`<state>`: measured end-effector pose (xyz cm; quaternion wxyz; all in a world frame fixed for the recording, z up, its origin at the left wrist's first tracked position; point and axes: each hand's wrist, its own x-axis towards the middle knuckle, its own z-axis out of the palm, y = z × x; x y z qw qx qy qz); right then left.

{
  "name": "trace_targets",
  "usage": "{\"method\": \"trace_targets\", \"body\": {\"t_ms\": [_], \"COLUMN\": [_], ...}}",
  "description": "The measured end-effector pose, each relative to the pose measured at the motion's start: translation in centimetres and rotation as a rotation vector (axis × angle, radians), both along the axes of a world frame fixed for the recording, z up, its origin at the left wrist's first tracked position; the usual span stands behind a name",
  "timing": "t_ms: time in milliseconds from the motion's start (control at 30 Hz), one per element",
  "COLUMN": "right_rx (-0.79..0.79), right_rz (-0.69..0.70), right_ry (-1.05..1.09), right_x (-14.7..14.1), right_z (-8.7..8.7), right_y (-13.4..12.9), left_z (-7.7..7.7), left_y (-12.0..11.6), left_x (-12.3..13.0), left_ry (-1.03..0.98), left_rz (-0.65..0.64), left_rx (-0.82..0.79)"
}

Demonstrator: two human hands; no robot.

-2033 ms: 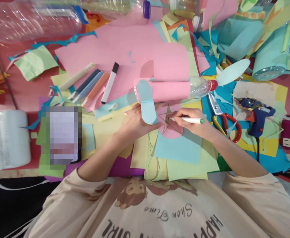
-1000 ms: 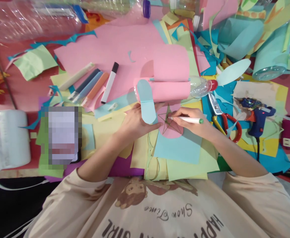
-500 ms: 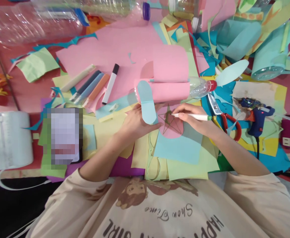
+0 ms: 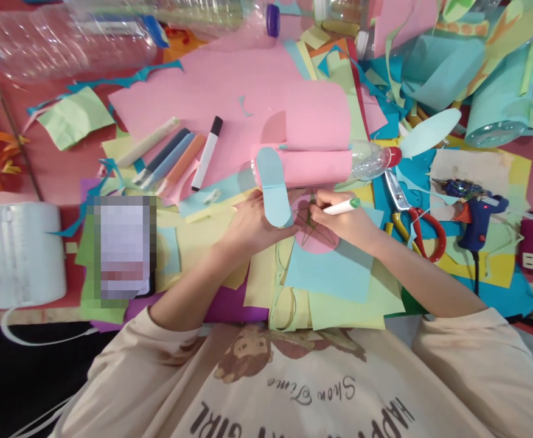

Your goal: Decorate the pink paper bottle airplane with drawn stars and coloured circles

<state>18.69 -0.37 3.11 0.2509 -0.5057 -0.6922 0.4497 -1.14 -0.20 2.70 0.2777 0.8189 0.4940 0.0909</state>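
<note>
In my right hand [image 4: 344,220] is a white marker [image 4: 339,207] with a green end, pinched and tilted over a pink paper piece [image 4: 323,243] with rounded edges. A star outline is drawn on that piece, partly filled with dark green; the marker's tip is hidden by my fingers. My left hand [image 4: 252,225] lies beside it, open, its thumb stretched to the pink piece's left edge. A light blue paper strip [image 4: 275,204] covers some of its fingers. Just beyond both hands lies a plastic bottle [image 4: 367,161] wrapped in pink paper, with a red cap.
Scissors [image 4: 424,228] and a blue glue gun [image 4: 476,222] lie to the right. Several markers [image 4: 170,161] rest at the left, near a phone [image 4: 127,249] and a white box-shaped device [image 4: 25,255]. Clear bottles [image 4: 61,45] and paper scraps crowd the far side.
The marker in my right hand has swung more upright, its green end rising away from the scissors. My right fingers have curled in closer over the star. My left hand stays in place.
</note>
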Motion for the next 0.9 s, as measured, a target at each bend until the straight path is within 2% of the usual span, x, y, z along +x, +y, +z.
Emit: {"method": "trace_targets", "body": {"t_ms": [167,333,533,767,900], "right_rx": [-0.066,-0.029,-0.094,-0.021,-0.106], "right_rz": [0.075,0.011,0.057,-0.03,0.013], "right_ry": [-0.04,0.032,-0.02,0.065,0.081], "right_x": [0.18,0.15,0.25,0.16,0.46], "right_z": [0.44,0.28,0.31,0.19,0.04], "right_y": [0.03,0.1,0.16,0.11,0.31], "left_z": [0.17,-0.03,0.07,-0.19,-0.07], "left_y": [-0.07,-0.12,-0.09,-0.08,-0.04], "left_x": [0.1,0.0,0.0,-0.12,-0.06], "left_ry": [0.038,0.006,0.026,-0.026,-0.013], "left_rz": [0.013,0.003,-0.001,-0.022,-0.015], "left_rx": [-0.005,0.025,0.015,0.031,0.029]}}
